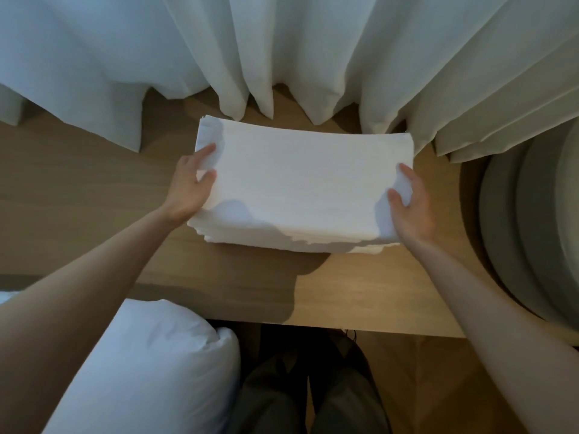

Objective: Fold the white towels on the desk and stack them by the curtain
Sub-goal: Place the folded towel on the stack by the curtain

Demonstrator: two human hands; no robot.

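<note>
Wooden desk [78,189] runs across the middle of the frame, with a white curtain [282,42] hanging in folds along its far edge and filling the top of the frame.

Stack of white towels [297,183]: folded, many layers, lying flat on the desk at frame centre. Its far edge sits just beside the curtain hem, and whether they touch cannot be told. Layer edges along the near side are slightly uneven.

Left hand [191,186]: at the left end of the stack. Forefinger and thumb are curled onto the top layer with cloth bunched between them. The other fingers are hidden at the side.

Right hand [413,205]: at the right end of the stack. Thumb and forefinger are narrowly spread and clasp the edge, with a fold of cloth bulging between them.

Cannot tell whether the hands hold only the top towel or several layers.

White pillow [150,371]: lower left, near the desk's near edge. Grey round object [532,230]: right edge of the frame, on the desk, well apart from the stack. Dark trousers [313,396]: bottom centre, below the desk edge.
</note>
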